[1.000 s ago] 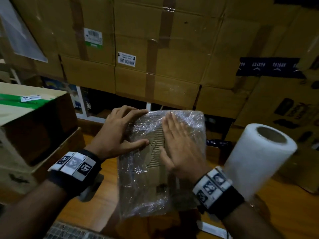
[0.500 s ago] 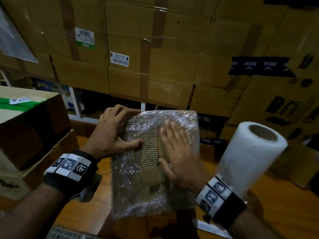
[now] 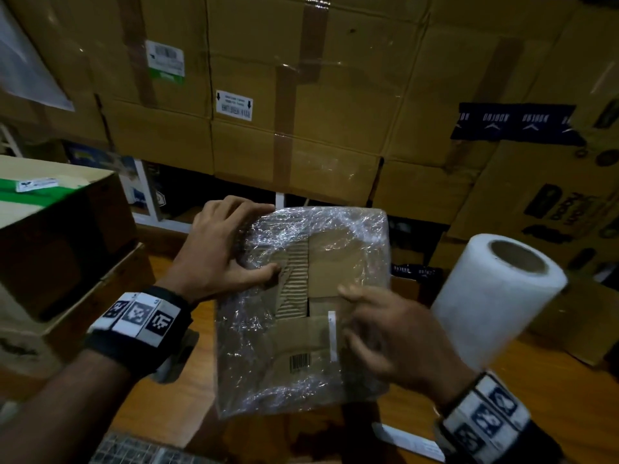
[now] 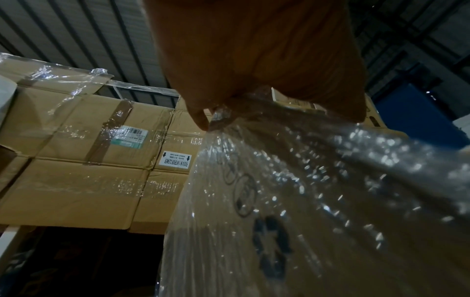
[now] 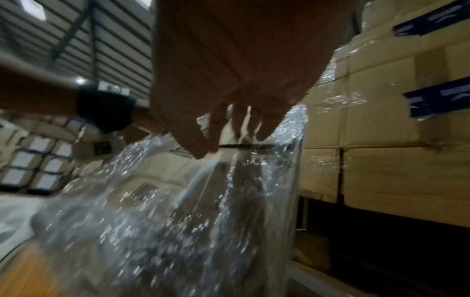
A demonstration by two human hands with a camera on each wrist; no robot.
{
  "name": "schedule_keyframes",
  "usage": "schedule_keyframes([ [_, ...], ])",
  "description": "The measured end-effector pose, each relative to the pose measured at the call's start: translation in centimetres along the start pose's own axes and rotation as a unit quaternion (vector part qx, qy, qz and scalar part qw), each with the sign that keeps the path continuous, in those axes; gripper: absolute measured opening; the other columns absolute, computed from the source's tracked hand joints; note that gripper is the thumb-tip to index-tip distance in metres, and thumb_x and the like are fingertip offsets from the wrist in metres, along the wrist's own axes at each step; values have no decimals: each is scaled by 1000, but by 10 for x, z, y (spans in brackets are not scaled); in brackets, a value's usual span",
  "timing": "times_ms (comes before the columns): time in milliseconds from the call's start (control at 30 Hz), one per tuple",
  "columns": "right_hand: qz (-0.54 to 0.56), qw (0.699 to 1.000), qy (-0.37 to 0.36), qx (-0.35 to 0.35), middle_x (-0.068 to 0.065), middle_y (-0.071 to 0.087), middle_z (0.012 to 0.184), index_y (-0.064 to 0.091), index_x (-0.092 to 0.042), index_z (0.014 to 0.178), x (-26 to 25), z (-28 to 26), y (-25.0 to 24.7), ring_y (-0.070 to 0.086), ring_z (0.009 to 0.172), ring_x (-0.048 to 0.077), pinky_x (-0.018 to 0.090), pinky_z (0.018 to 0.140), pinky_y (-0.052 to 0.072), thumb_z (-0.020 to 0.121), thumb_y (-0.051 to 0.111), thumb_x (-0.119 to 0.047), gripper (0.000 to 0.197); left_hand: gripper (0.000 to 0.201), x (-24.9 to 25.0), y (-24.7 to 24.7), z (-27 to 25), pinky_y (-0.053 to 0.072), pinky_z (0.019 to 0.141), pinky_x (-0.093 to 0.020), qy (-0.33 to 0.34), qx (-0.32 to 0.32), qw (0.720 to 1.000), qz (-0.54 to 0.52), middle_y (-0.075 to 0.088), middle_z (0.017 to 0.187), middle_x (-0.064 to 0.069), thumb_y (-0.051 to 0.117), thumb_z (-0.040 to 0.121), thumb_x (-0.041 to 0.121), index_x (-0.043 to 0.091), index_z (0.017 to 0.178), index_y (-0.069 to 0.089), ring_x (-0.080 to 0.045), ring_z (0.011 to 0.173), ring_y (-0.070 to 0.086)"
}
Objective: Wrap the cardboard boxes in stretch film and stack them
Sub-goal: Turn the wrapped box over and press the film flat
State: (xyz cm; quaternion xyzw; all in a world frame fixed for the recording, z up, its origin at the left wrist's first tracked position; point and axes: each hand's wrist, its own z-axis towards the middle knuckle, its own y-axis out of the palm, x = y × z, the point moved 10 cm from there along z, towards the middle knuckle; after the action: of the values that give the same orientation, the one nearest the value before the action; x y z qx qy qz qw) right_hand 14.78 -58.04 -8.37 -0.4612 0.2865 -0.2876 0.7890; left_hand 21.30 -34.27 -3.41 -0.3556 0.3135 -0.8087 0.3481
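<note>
A cardboard box wrapped in crinkled stretch film [image 3: 301, 329] lies on the wooden table [image 3: 181, 390] in front of me. My left hand [image 3: 248, 242] grips its far left corner, fingers curled over the far edge and thumb pressed on the top face. The left wrist view shows those fingers [image 4: 254, 70] hooked over the film-covered box [image 4: 305, 201]. My right hand [image 3: 368, 319] is blurred and rests with straight fingers on the right side of the top face. In the right wrist view its fingers [image 5: 229, 124] touch the film [image 5: 178, 221]. A white stretch film roll [image 3: 495, 303] stands to the right, not held.
A wall of large taped cardboard boxes [image 3: 318, 95] rises right behind the table. At the left stands a box with green tape [image 3: 50, 212] on another carton. More cartons [image 3: 552, 212] sit behind the roll at the right.
My right hand has slid from the middle of the top face toward me and to the right over the film. My left hand keeps its hold on the far left corner.
</note>
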Motion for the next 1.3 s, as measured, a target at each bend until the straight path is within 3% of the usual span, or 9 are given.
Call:
schedule_keyframes([
  [100,-40,988,70,129,6,48,153,52,-26,146,29,26,-51,43,142,23,50,113,45,91,63,-47,60,90,10,-2,-4,30,117,-62,40,5,996,74,48,146,5,67,75,76,31,150,46,-23,138,39],
  [233,-29,992,126,2,-6,-6,173,7,-43,164,51,61,-27,12,158,25,51,115,36,89,63,-65,96,96,22,11,-15,3,128,-58,65,-9,978,198,13,173,-7,42,93,75,16,165,19,-28,160,6],
  [367,-8,990,138,10,-10,0,172,13,-46,163,55,65,-25,22,153,27,50,108,43,89,70,-59,95,91,40,46,-56,8,126,-60,66,-67,971,222,-7,173,-15,32,103,68,7,165,4,-33,160,-7],
  [567,9,992,127,20,-13,2,172,18,-46,162,56,63,-27,23,154,25,50,110,41,85,76,-55,97,57,86,65,-93,36,120,-46,156,-163,972,66,36,163,0,34,110,53,22,158,37,-15,148,35],
  [667,15,991,135,18,-14,2,172,18,-46,162,56,62,-26,21,154,24,50,112,39,85,77,-54,97,73,79,42,-35,9,129,-51,114,-71,977,164,9,173,-12,30,108,58,14,165,17,-27,160,5],
  [800,20,991,130,11,-18,-6,172,13,-49,162,56,60,-25,15,156,19,49,114,38,88,75,-54,97,84,75,76,-27,3,128,-54,133,-156,945,254,-8,172,-17,21,106,67,9,165,6,-33,159,-14],
  [967,10,993,120,7,-14,-22,170,2,-45,164,52,50,-14,-7,160,17,48,121,25,96,65,-51,93,47,114,62,-35,48,104,-48,177,-157,970,64,67,131,-7,33,109,42,20,142,58,-23,122,60],
  [1100,-64,993,100,23,-1,-24,171,-4,-33,166,39,29,-5,-19,158,31,55,127,10,101,50,-52,86,69,74,35,14,13,127,-56,69,-84,967,230,35,163,-9,28,103,63,32,164,20,-29,151,30],
  [1300,-55,996,60,42,-2,17,172,38,-27,155,26,-31,18,14,159,24,53,116,42,85,77,-28,81,82,55,39,22,34,109,-42,47,-96,967,230,48,148,-3,14,95,78,36,165,11,-23,130,46],
])
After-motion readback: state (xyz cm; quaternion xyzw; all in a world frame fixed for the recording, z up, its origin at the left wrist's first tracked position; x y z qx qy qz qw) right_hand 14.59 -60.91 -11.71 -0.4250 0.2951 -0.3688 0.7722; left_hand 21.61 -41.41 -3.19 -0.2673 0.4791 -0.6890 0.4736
